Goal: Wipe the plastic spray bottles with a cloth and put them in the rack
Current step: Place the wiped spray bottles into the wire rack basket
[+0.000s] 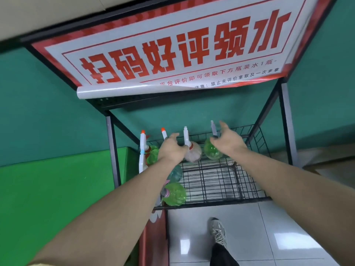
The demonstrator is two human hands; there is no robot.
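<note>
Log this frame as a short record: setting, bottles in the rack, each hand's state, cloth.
setting: black wire rack under a red and white banner, tiled floor
bottles: several spray bottles in the rack, along the back and the left side; green bottle, pinkish bottle
left hand: fingers curled over the back row, grip unclear
right hand: open, by the green bottle's sprayer
cloth: none visible

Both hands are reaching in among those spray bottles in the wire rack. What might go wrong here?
The left hand is squeezed between upright bottles; it could knock over the pinkish bottle beside it. The right hand, open by the green bottle, might tip it. The banner hangs low overhead, easy to bump.
</note>
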